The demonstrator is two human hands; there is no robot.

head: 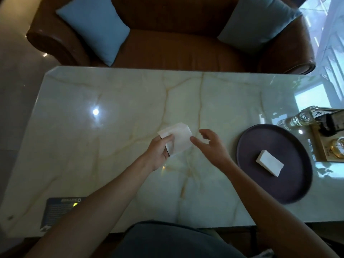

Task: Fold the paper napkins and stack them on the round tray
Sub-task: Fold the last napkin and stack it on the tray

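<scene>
My left hand (159, 149) grips a white paper napkin (179, 138) above the middle of the marble table, thumb on top, with what looks like a small stack of napkins under it. Just to the right of the napkin, my right hand (210, 144) hovers with its fingers spread and nothing in it. A dark round tray (290, 187) lies on the table at the right. A small stack of folded white napkins (270, 162) rests near the tray's middle.
A glass bottle (299, 118) and a wooden tray (323, 151) with small items stand at the right edge beyond the round tray. A dark card (57, 209) lies at the table's near left. A brown leather sofa (176, 49) with blue cushions faces me across the table.
</scene>
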